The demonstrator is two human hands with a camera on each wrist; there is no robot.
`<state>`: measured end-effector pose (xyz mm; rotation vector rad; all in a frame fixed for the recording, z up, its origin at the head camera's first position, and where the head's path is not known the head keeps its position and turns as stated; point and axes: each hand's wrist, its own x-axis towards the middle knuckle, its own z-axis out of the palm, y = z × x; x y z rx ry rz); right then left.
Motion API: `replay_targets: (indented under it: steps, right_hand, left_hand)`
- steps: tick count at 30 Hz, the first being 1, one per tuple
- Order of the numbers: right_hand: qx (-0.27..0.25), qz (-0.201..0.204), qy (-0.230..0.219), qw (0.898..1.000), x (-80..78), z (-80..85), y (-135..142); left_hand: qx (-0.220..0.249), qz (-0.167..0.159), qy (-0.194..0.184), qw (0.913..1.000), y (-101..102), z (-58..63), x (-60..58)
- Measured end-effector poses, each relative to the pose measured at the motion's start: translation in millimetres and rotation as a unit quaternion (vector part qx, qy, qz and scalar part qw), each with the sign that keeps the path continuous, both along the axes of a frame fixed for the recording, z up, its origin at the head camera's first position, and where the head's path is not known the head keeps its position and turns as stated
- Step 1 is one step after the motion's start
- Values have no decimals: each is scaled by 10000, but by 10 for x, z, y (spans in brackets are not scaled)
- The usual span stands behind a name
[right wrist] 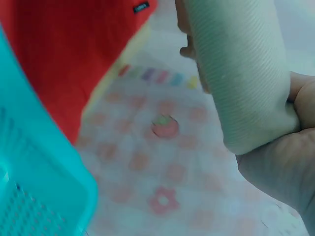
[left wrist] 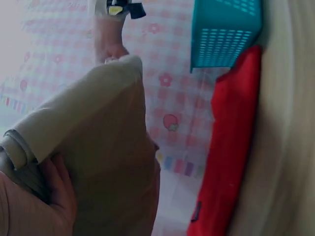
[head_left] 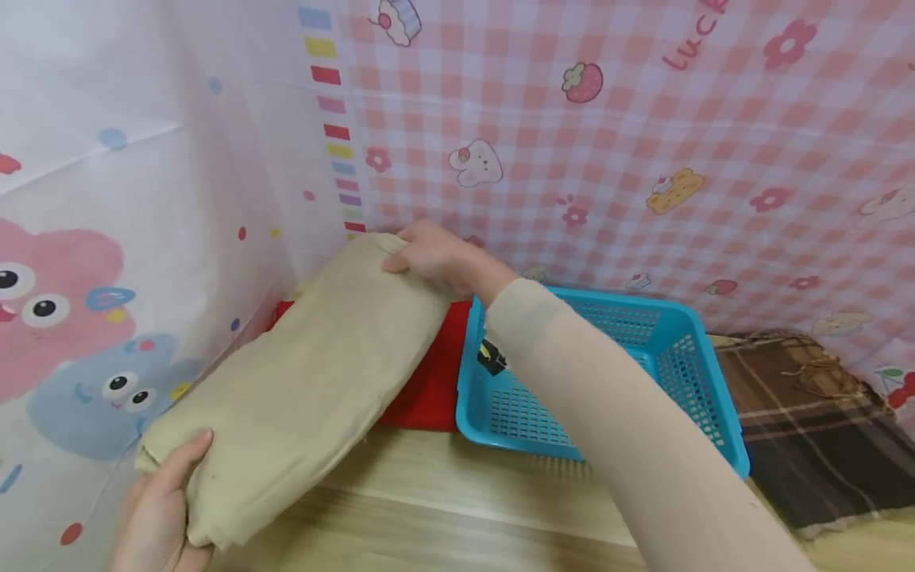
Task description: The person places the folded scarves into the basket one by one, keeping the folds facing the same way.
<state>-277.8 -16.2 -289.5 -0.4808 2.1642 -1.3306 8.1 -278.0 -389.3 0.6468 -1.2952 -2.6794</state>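
A folded beige cloth [head_left: 307,349] is held tilted in the air between my two hands. My left hand [head_left: 160,504] grips its near end, thumb on top and the other fingers underneath; the folded layers show there in the left wrist view. At the far end my right hand [head_left: 436,258] holds the cloth's edge between thumb and fingers. Beneath the beige cloth lies a folded red cloth [head_left: 429,389], partly hidden in the head view. A small dark label [right wrist: 141,7] shows on the red cloth in the right wrist view.
Right of the red cloth stands a blue perforated plastic basket [head_left: 518,446], with my right forearm across it. A fringed brown plaid cloth [head_left: 808,429] lies further right on the wooden table [head_left: 429,508]. Printed sheets [head_left: 529,214] hang at the back and left.
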Motion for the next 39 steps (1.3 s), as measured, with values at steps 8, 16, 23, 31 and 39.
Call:
replay_targets:
  steps: [8,16,23,31,39]
  right_hand:
    - [-59,-508,590,9970,127,363,584]
    - [-251,-1231,689,9897,321,523,1297]
    - [-349,-1746,770,9810,526,527,1930]
    - [-444,-2222,358,9733,771,470,2495]
    - [-633,-2791,191,9580,950,364,2976]
  left_hand:
    - [-141,-168,683,9974,250,297,-354]
    - [-303,-882,979,9908,546,534,-673]
    - [-415,-1642,1128,9791,822,641,-920]
    - [-792,-2221,914,9675,1124,664,-1213]
    - [-1248,-2595,816,9542,1450,643,-1482]
